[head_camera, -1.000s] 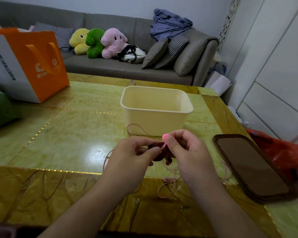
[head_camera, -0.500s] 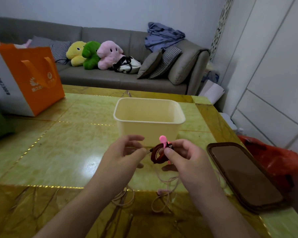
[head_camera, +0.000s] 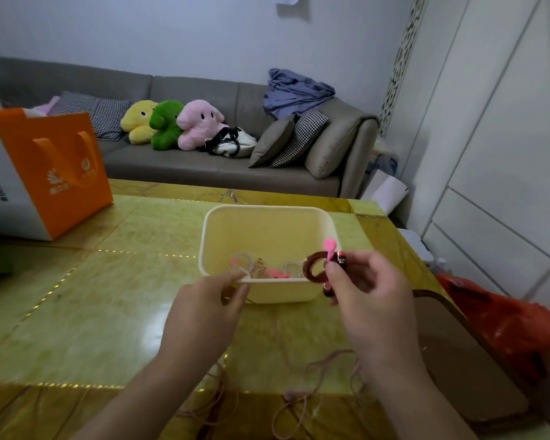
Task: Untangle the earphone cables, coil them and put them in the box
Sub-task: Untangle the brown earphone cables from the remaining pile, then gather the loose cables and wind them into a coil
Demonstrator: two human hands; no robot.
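An orange paper gift bag [head_camera: 50,179] stands at the upper left of the glossy yellow-green table [head_camera: 86,300], and a dark brown oval tray [head_camera: 467,354] lies at the lower right. The cream plastic box [head_camera: 269,252] sits mid-frame, with pale and pink coiled earphones [head_camera: 261,269] already inside. The right hand [head_camera: 367,300] pinches a dark red coiled earphone cable [head_camera: 315,268] between thumb and fingers, just over the box's near right rim. The left hand [head_camera: 205,312] pinches a thin cable at the box's near rim. Loose pink cable [head_camera: 302,398] trails on the table below.
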